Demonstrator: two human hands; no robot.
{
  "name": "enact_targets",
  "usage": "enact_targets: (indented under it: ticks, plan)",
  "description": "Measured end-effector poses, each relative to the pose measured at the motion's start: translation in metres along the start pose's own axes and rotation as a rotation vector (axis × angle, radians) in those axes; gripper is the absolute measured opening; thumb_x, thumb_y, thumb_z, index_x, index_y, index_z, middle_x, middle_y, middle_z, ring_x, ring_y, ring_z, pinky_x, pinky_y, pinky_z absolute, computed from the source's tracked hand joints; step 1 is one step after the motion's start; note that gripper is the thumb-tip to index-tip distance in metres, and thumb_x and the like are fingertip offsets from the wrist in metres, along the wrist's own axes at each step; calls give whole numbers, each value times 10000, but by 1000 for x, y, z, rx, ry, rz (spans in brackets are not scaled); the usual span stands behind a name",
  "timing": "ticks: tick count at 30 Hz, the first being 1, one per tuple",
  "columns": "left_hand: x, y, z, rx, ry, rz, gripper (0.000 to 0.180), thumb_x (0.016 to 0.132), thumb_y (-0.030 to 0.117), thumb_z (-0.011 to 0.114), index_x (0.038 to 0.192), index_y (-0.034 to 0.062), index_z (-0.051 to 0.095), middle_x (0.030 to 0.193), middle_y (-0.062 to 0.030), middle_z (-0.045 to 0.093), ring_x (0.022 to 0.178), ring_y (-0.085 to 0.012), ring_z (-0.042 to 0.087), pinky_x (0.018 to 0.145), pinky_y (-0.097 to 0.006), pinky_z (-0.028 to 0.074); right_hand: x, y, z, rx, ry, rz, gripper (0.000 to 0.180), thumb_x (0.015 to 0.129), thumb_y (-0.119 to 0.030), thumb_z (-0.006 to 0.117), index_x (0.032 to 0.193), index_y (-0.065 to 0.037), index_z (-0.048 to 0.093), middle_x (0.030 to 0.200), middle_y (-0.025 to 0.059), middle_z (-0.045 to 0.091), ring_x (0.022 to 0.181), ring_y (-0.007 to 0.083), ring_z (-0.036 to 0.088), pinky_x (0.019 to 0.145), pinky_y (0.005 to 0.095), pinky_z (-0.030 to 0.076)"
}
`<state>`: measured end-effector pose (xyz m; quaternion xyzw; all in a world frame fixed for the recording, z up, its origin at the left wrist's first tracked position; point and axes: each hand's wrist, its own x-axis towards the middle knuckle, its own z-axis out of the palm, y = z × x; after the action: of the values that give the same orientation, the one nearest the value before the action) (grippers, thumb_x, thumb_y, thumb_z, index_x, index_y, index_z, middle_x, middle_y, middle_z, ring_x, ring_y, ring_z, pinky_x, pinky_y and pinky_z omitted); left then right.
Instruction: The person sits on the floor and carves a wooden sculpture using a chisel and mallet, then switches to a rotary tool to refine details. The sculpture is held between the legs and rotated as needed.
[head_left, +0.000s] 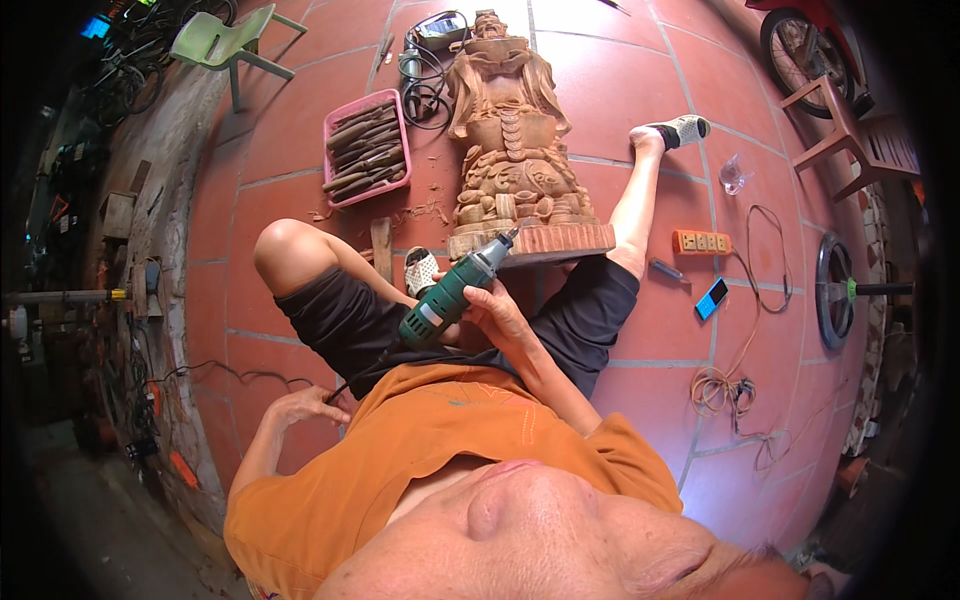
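My right hand (497, 314) is closed around a green rotary tool (440, 303), whose grey nose and thin bit point up and to the right. The bit's tip is close to the base of a carved wooden statue (513, 150); whether they touch, I cannot tell. That statue extends away from me between my legs, base nearest. Down at the left, my left hand (305, 405) has its fingers closed on the tool's black power cord (337, 393). Some of those fingers are hard to make out.
A pink basket (408, 178) holds several carving chisels, with wood shavings around it. Beyond lie a corded device (436, 32) and cables. At right are an orange power strip (702, 242), a blue phone (711, 299) and coiled cord (716, 389). Chairs (226, 42) stand farther out.
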<state>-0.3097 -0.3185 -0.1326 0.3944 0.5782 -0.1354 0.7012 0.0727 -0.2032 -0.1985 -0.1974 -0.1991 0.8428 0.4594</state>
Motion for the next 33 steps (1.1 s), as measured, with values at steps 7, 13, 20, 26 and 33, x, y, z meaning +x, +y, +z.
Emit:
enact_targets:
  ticks: [7,13,20,26,33]
  plan:
    - [8,-62,25,329,298,-230,513,654,304,877,1070,38,737,1022,-110,746,1047,-279,680,953,-396,492,-4,3,-4,13,22,-15,558,914,-287,718,1331,-5,478,1323,162,599,1158,257,642,973,447,551]
    - [83,-243,41,315,347,-163,576,754,417,773,1193,57,676,1116,-152,719,1078,-296,666,955,-384,483,-2,4,-4,-11,36,31,575,892,-287,738,1332,-38,465,1333,171,595,1174,273,634,980,457,542]
    - [95,-239,65,63,-1,-123,522,816,372,764,1179,21,633,1027,-120,672,975,-214,578,876,-374,466,-1,10,3,45,-9,158,611,888,-272,737,1360,-76,402,1364,193,569,1218,296,603,1009,463,512]
    - [97,-209,-39,194,1194,91,379,954,256,629,1225,-8,619,1035,-213,692,983,-320,672,853,-434,514,-4,28,1,-2,17,235,618,866,-254,750,1342,-56,410,1343,173,590,1181,273,627,985,441,538]
    - [27,43,-52,-288,1477,610,272,954,1,522,1200,-12,638,1023,-74,672,863,-139,613,743,-278,516,-3,29,2,7,47,188,638,861,-252,755,1352,-54,399,1342,185,582,1180,290,628,959,451,558]
